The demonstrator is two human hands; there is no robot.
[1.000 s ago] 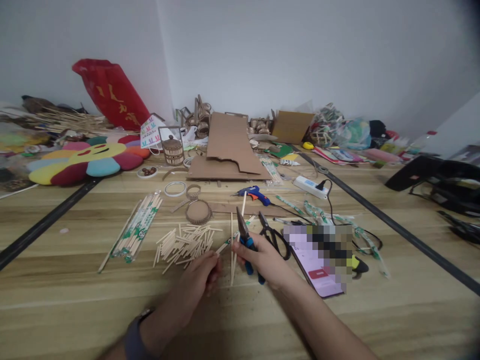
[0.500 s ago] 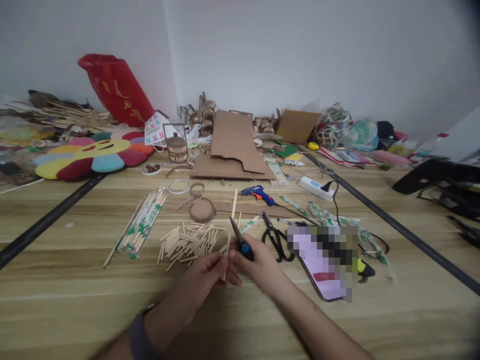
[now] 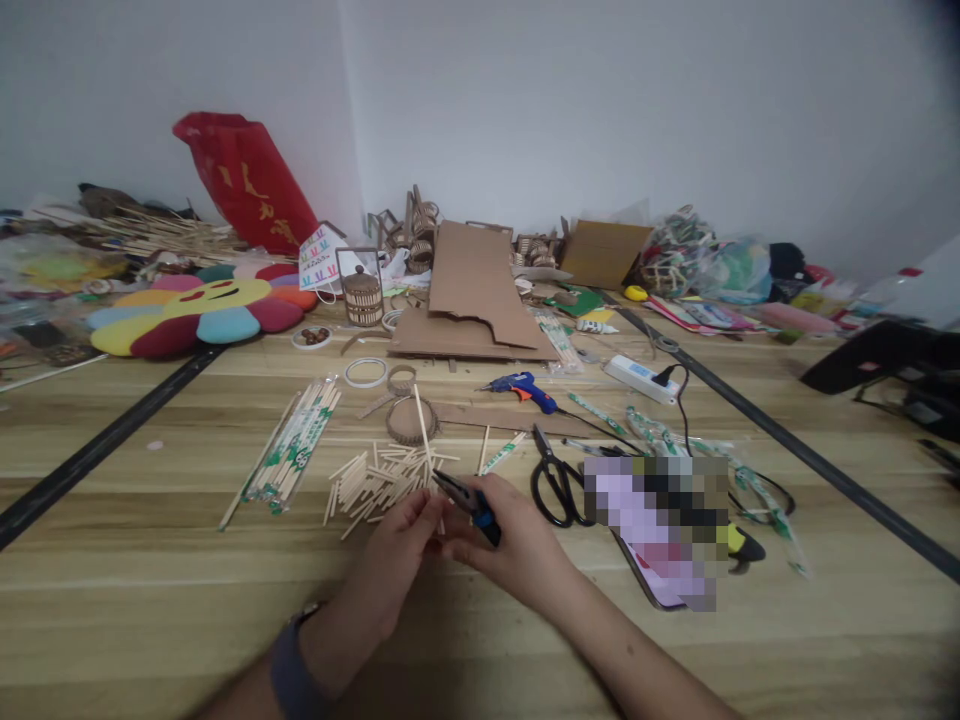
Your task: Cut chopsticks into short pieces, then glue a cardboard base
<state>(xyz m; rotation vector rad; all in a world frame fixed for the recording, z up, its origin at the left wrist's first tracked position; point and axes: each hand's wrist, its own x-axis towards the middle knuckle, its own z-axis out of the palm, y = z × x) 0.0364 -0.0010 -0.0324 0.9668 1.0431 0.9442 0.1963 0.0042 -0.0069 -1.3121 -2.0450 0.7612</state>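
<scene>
Between the thumb and fingers of my left hand (image 3: 409,535) a thin wooden chopstick (image 3: 421,425) stands up, tilted a little left. My right hand (image 3: 506,545) is closed round a pair of pliers (image 3: 480,512) with dark jaws and blue-and-black handles. The jaw tips are at the chopstick, just above my left fingertips; whether they grip it I cannot tell. Just beyond my hands lies a pile of short cut stick pieces (image 3: 375,480). A round cardboard base with a corrugated rim (image 3: 411,418) sits behind the pile.
Packed chopsticks (image 3: 289,450) lie left of the pile. Right of my hands are black scissors (image 3: 555,485) and a phone (image 3: 660,560). Farther back are a blue glue gun (image 3: 525,388), a power strip (image 3: 641,378), cardboard sheets (image 3: 472,280) and a small stick-built bucket (image 3: 363,298).
The pliers have swung down and left, bringing their tips to the chopstick. The chopstick now leans left instead of right. The camera view has shifted slightly.
</scene>
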